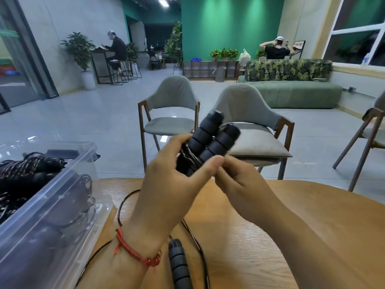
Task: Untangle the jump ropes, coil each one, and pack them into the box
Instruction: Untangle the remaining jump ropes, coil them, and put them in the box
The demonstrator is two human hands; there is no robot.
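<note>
Centre: left hand [173, 180] grips paired rope handles [220, 142] | right hand [235, 178] curled beside them, hold unclear | lower left: box [54, 190]

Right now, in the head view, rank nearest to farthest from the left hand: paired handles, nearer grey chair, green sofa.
1. paired handles: gripped in the left hand.
2. nearer grey chair: just past the table.
3. green sofa: far back, right.

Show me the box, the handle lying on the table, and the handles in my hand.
Box [31, 257]: head view, clear side wall.
Table handle [179, 265]: head view, middle of grip.
Held handles [203, 134]: head view, left handle's ribbed grip.
</note>
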